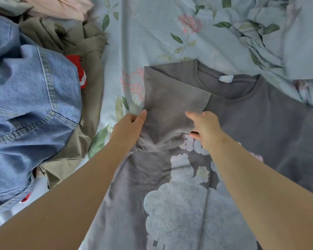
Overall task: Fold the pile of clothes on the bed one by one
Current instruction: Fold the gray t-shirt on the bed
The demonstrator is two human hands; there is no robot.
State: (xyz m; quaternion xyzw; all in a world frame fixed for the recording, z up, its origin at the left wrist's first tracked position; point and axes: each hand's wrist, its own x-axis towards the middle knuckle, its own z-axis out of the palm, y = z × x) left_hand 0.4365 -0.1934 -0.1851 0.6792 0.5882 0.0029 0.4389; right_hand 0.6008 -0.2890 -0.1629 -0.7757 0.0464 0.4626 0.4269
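Observation:
A grey T-shirt (260, 112) with a pale cartoon print lies face up on the bed, collar and white label at the far end. Its left sleeve (170, 98) is folded inward over the chest. My left hand (129, 126) holds the folded sleeve's left edge, thumb on top and fingers tucked under the fabric. My right hand (205, 129) rests on the sleeve's lower right edge, index finger stretched out on top and thumb slipped under the fold. The pile of clothes (34, 91) sits to the left.
The pile holds blue denim jeans (29, 112), an olive garment (90, 56), something red (76, 64) and a pink piece (61, 8) at the far left. The floral light-blue bedsheet (152, 33) is rumpled at the far right (278, 42).

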